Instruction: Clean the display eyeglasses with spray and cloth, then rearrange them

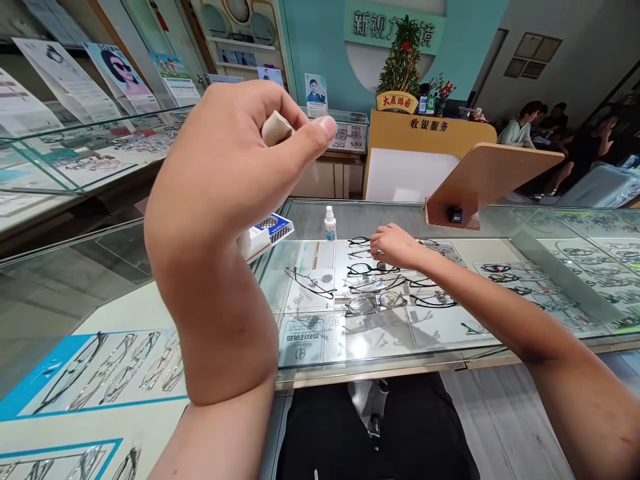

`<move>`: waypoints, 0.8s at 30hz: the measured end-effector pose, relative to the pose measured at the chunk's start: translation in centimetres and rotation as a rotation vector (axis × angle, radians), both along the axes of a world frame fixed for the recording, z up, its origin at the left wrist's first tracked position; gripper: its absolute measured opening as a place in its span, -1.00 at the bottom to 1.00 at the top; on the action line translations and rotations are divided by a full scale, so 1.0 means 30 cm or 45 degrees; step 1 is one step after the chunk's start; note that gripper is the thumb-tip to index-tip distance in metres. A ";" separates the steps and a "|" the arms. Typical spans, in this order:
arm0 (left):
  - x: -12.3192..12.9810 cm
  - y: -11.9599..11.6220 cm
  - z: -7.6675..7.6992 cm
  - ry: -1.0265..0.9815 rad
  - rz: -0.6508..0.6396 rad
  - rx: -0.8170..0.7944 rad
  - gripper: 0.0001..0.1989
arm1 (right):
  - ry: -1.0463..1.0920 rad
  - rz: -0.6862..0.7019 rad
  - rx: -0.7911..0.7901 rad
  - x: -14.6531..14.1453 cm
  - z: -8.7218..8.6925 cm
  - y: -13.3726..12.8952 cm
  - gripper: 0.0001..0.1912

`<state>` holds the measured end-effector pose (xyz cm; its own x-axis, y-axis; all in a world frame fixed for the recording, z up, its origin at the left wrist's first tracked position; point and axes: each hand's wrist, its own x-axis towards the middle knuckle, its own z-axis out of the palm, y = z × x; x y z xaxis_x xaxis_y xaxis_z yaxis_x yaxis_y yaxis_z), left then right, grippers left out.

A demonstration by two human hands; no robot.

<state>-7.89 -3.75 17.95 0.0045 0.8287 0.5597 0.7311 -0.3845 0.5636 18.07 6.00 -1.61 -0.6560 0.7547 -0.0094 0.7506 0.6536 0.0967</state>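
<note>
Raised close to the camera, my left hand is curled closed around a small crumpled off-white piece, perhaps cloth. My right hand reaches low over the glass counter, its fingers bent downward among the eyeglasses. A thin-framed pair of eyeglasses is right beside those fingertips; whether they grip it is hidden. Nearer to me are black-framed eyeglasses and clear round-lensed eyeglasses. Left of them is a dark pair of eyeglasses with its temples spread.
A small white spray bottle stands at the counter's back. Behind my left wrist is a blue-and-white box. A tilted wooden board rises at the back right. More eyeglasses lie in the left case. People sit far right.
</note>
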 end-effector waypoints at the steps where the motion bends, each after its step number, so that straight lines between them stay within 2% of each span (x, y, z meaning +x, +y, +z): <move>1: 0.000 -0.001 0.001 0.027 0.010 -0.047 -0.74 | -0.002 -0.006 -0.003 0.001 -0.002 -0.001 -0.81; 8: -0.018 0.000 -0.016 0.260 -0.171 -0.233 -0.85 | -0.011 -0.040 -0.013 0.003 0.002 -0.017 -0.75; 12: -0.021 0.013 -0.025 0.390 -0.194 -0.379 -0.87 | 0.002 -0.101 0.012 0.005 0.032 -0.009 -0.71; 17: -0.016 0.021 -0.026 0.332 -0.245 -0.415 -0.88 | 0.011 -0.291 0.048 -0.009 0.063 0.068 -0.73; 24: -0.028 0.014 -0.030 0.353 -0.332 -0.360 -0.87 | -0.023 -0.465 -0.117 -0.074 0.018 0.172 -0.76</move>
<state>-8.73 -3.34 17.05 0.3500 0.8999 0.2603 0.7680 -0.4348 0.4703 15.87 11.15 -1.06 -0.3427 0.9344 -0.0970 0.9346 0.3496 0.0657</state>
